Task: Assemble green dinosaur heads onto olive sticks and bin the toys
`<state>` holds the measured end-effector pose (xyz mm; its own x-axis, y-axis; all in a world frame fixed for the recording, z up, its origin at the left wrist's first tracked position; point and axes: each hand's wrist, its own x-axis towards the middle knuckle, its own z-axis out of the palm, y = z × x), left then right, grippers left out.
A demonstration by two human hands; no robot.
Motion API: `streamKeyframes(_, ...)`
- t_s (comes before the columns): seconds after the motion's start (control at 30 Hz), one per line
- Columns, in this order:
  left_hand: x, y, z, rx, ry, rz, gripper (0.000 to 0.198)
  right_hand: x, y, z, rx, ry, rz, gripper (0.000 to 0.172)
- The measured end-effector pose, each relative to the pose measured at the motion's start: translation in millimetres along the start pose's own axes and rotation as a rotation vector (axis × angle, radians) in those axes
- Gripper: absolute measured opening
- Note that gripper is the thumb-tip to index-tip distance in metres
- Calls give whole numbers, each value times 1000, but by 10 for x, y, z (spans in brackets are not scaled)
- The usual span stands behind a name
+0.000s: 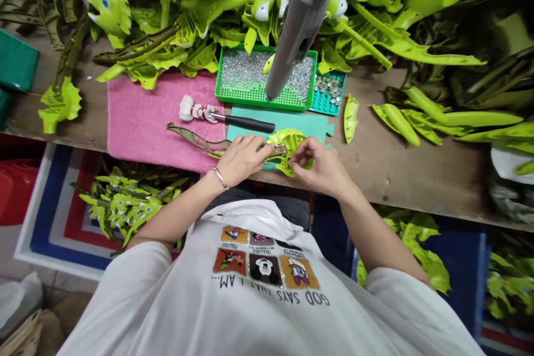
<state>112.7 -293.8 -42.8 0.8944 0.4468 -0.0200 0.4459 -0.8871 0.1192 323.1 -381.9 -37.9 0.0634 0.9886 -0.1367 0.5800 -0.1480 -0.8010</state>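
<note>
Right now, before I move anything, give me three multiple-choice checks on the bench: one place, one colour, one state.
1. Where is the gray gun? A above the green tray; B on the pink towel; C in the left hand.
2. What colour is the mat under the right hand? A pink; B teal; C red.
3. What are that hand's fingers doing? A lying flat; B gripping the gun; C pinching the green piece.

1 A: the gun hangs over the tray.
2 B: teal shows around the hands.
3 C: they close on the piece's edge.
</note>
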Motion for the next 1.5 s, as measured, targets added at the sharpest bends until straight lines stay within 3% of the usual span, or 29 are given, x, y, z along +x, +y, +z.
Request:
streamKeyframes(0.27, -111, -87, 119, -249, 23, -6, 41, 50, 67, 69, -6, 52, 93, 27)
streamKeyframes(0.4, -84, -122, 114, -395, 65, -4, 47, 72, 49, 70, 60, 127, 29, 18)
streamKeyframes(0.5, 15, -68, 107, -323, 121, -82, 36, 64, 11, 88, 77, 226, 13, 7)
streamKeyframes(0.67, 163, 62, 116, -235, 170, -121, 27, -6, 7, 124, 115, 348, 49, 4)
streamKeyframes(0.87, 200, 134, 129, -201, 204, -119, 30, -95, -24, 203, 130, 368, 47, 4)
streamKeyframes(1.07, 244, 191, 98, -156, 175, -155, 22, -135, -45, 289, 119, 369, 61, 10)
streamKeyframes(1.2, 266, 197, 83, -129, 202, -97, 22, -153, -42, 306, 113, 402, 68, 13)
streamKeyframes(1.37, 257, 166, 42, -127, 262, 59, 22, -155, -71, 447, 7, 403, -22, 33)
streamKeyframes(1.5, 236, 122, -43, -175, 230, 106, 17, -141, -95, 600, -109, 409, -20, 50)
